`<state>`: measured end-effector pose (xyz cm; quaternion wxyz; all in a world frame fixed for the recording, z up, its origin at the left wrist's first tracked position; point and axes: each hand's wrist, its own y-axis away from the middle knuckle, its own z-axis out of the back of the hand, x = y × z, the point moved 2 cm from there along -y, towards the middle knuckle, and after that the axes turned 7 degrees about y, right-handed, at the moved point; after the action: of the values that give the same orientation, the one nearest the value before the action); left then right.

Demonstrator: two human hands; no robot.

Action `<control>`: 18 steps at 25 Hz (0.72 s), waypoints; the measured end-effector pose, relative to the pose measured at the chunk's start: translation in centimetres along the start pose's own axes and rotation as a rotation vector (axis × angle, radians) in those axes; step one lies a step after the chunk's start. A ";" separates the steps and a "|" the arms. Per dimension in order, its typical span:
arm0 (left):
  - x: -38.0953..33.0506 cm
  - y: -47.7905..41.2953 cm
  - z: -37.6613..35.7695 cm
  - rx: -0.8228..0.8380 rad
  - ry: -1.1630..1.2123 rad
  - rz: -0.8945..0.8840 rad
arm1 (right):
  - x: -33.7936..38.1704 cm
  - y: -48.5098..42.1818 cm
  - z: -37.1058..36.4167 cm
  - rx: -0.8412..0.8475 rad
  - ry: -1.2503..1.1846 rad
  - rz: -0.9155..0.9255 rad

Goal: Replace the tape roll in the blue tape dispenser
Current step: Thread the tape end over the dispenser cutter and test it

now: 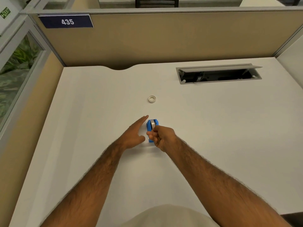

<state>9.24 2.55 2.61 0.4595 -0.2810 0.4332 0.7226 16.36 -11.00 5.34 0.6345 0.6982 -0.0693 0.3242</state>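
Right hand [161, 138], fingers curled together, pinches the small blue plastic tape dispenser [152, 126]; flat left hand [134, 133], fingers extended, lies at 9 o'clock beside it; white tape ring [152, 99] at 12 o'clock.

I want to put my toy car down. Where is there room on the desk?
Lots of bare desk on the left, and on the right below the cable box. The middle is busy: both hands at the blue tape dispenser, small ring just beyond.

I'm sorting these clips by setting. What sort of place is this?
Most likely an office cubicle: a white desk enclosed by tan partition panels, a numbered sign reading 435, and a cable hatch set into the desktop.
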 end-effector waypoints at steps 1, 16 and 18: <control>0.6 0.2 -0.4 0.023 -0.109 -0.007 | 0.0 0.1 0.0 -0.011 0.009 -0.002; 1.4 -1.5 -1.9 -0.161 -0.252 -0.088 | -1.2 1.3 -0.4 -0.010 -0.096 0.026; 1.3 -1.4 -1.9 -0.156 -0.257 -0.084 | -1.7 1.6 -0.3 -0.012 -0.097 0.046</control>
<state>9.97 1.66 0.18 0.5178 -0.2388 0.3013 0.7643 14.12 -11.52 5.74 0.6269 0.7076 -0.1179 0.3039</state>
